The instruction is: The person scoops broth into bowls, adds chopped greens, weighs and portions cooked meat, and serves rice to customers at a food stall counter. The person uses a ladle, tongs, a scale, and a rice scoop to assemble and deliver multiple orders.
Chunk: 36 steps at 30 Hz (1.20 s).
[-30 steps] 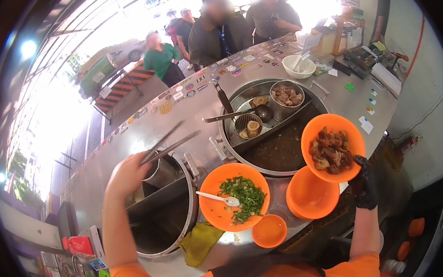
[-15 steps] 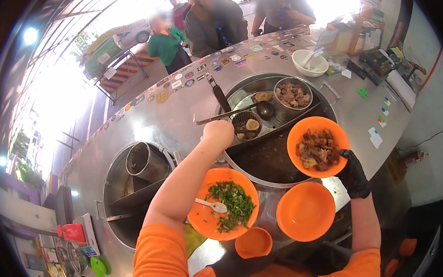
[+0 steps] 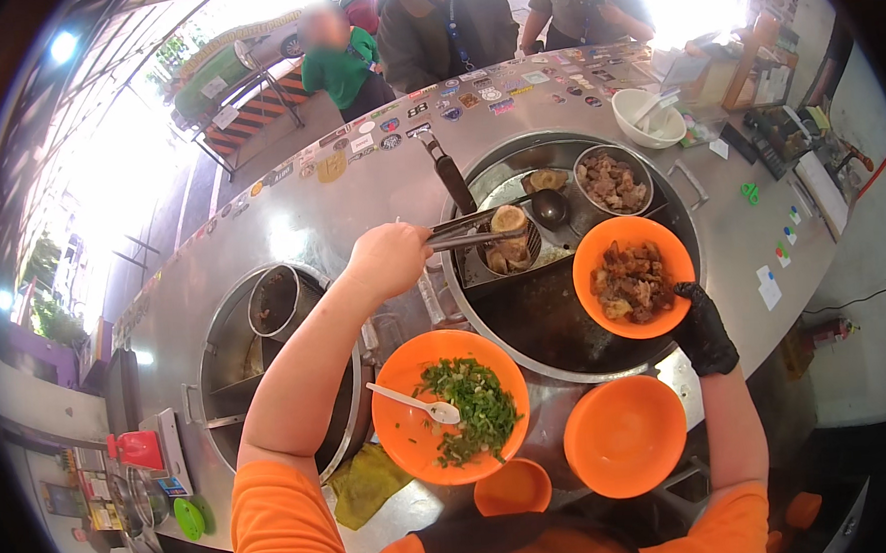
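My left hand (image 3: 390,260) is bare and grips metal tongs (image 3: 473,231), whose tips close on a round brown piece of food (image 3: 508,219) over a small strainer tray in the big round steel pot (image 3: 679,194). My right hand (image 3: 702,327), in a black glove, holds an orange bowl (image 3: 665,310) heaped with brown meat pieces (image 3: 630,282) above the dark broth (image 3: 535,317). A ladle (image 3: 550,207) rests in the pot beside a steel bowl of meat (image 3: 608,180).
In front of me stand an orange bowl of chopped greens (image 3: 411,433) with a white spoon (image 3: 415,403), an empty orange bowl (image 3: 627,437) and a small orange cup (image 3: 512,488). A second steel pot (image 3: 216,348) sits left. A white bowl (image 3: 647,118) stands far right. People (image 3: 445,21) wait across the counter.
My left hand swung from the left pot across to the big pot and now pinches a piece of food with the tongs. The meat bowl in my right hand stayed over the broth.
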### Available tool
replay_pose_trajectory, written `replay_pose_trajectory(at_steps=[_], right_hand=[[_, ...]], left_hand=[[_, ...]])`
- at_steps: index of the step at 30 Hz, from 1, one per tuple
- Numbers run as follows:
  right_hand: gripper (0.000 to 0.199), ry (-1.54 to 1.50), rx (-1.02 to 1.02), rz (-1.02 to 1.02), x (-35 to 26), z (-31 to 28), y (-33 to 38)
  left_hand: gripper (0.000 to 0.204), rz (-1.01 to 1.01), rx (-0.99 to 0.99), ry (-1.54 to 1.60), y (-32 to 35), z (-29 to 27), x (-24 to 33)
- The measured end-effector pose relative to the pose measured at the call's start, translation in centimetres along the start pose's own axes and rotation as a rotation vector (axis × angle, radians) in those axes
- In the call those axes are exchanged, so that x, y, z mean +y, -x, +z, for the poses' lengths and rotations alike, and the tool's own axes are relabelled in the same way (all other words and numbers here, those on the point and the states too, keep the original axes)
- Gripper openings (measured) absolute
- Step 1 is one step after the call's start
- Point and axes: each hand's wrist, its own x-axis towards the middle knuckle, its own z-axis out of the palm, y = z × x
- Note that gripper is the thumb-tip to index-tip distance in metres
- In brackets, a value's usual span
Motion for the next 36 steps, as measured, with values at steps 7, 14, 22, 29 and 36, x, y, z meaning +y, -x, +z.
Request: replay_pose_trajectory(at_steps=[7,14,22,29,36], right_hand=[[0.042,-0.040,0.007,-0.015,0.5,-1.5,-0.9],[0.044,0.085,0.003,-0.096,0.6,1.0,-1.0],[0.053,0.069,-0.092,-0.112,0.1,7.0,1.8],[0.059,0.207,-0.206,-0.159,-0.5,6.0,3.4],[0.056,0.390,-0.241,-0.211,-1.0,8.1,8.0]], left_hand=[[0.029,0.008,0.086,0.058,1.4,-0.9,0.3],[0.031,0.194,0.209,0.292,4.2,-3.6,4.5],[0.031,0.321,0.117,0.187,6.5,-5.3,11.4],[0.036,0.259,0.324,0.326,14.4,-11.5,1.8],[0.027,-0.603,0.017,-0.069,24.1,-11.5,-13.5]])
